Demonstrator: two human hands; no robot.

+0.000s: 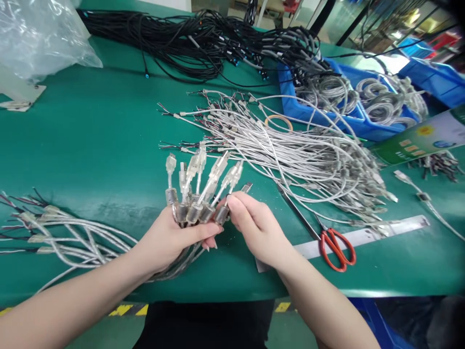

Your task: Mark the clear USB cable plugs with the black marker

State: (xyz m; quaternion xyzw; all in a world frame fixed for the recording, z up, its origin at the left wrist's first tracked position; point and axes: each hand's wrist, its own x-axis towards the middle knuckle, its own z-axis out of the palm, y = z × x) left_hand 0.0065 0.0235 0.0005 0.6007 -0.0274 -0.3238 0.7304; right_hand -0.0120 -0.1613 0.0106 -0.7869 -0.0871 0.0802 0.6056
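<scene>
A bundle of clear-jacketed USB cables [194, 213] stands upright in my left hand [178, 240], which is closed around it just below the dark ferrite beads. Their clear plugs fan out above the fingers. The cables trail left along the table to stripped wire ends [27, 218]. My right hand [256, 225] pinches at the right edge of this bundle, thumb and finger together beside the rightmost bead. One metal USB plug [247, 187] shows just behind the right fingers. Exactly which part the right fingertips grip is partly hidden.
A large pile of similar cables [276, 145] lies behind. Red-handled scissors [337, 249] rest on a steel ruler [392, 230] at right. Blue bins [316, 116] hold coiled cables. Black cables [174, 43] lie along the back, and a plastic bag [39, 39] at far left.
</scene>
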